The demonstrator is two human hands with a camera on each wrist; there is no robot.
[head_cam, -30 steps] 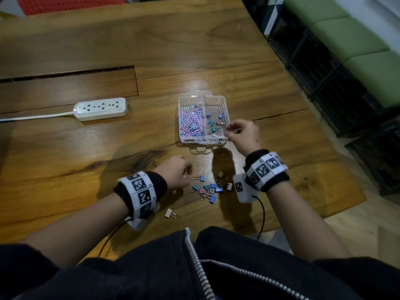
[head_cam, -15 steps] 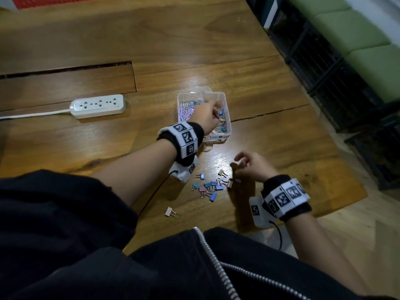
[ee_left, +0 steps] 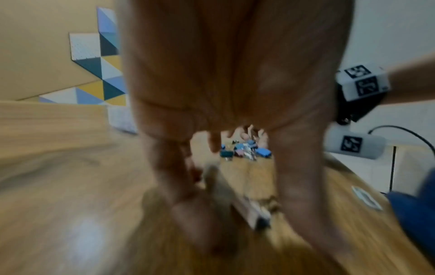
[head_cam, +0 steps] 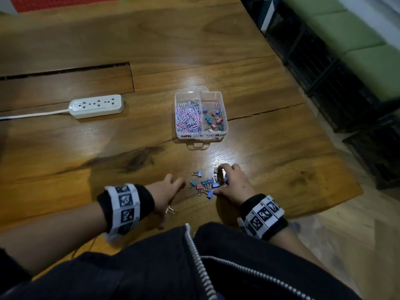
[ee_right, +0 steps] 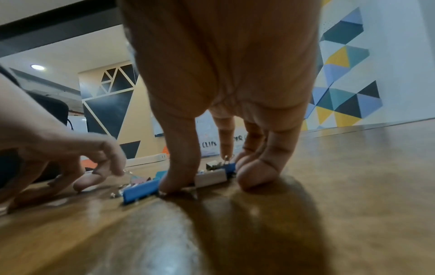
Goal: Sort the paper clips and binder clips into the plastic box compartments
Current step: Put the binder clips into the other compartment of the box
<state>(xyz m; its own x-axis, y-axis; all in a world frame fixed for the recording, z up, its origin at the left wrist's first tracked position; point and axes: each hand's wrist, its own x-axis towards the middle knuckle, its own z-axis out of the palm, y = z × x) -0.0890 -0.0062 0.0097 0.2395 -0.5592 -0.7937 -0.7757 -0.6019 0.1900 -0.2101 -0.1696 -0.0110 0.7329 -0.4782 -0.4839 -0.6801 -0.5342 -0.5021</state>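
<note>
A clear plastic box (head_cam: pixel 224 98) stands mid-table; its left compartment holds pastel paper clips (head_cam: pixel 187 118), its right one several binder clips (head_cam: pixel 213 121). A loose pile of blue, pink and white binder clips (head_cam: pixel 204 185) lies near the table's front edge. My right hand (head_cam: pixel 223 176) is curled over the pile's right side; in the right wrist view its thumb (ee_right: pixel 175 178) and fingers bracket a white binder clip (ee_right: pixel 210 177) beside a blue one (ee_right: pixel 141 189). My left hand (head_cam: pixel 173 185) lies left of the pile, fingers loosely stretched, holding nothing. One binder clip (head_cam: pixel 170 210) lies alone by my left wrist.
A white power strip (head_cam: pixel 96 106) with its cord lies at the left. A long slot (head_cam: pixel 65 71) cuts the tabletop behind it. The table's right edge drops to dark crates (head_cam: pixel 324 68) and green cushions (head_cam: pixel 357 40).
My left hand has drawn back from the box to the table left of the pile. My right hand has settled lower onto the pile's right side and curled over the clips.
</note>
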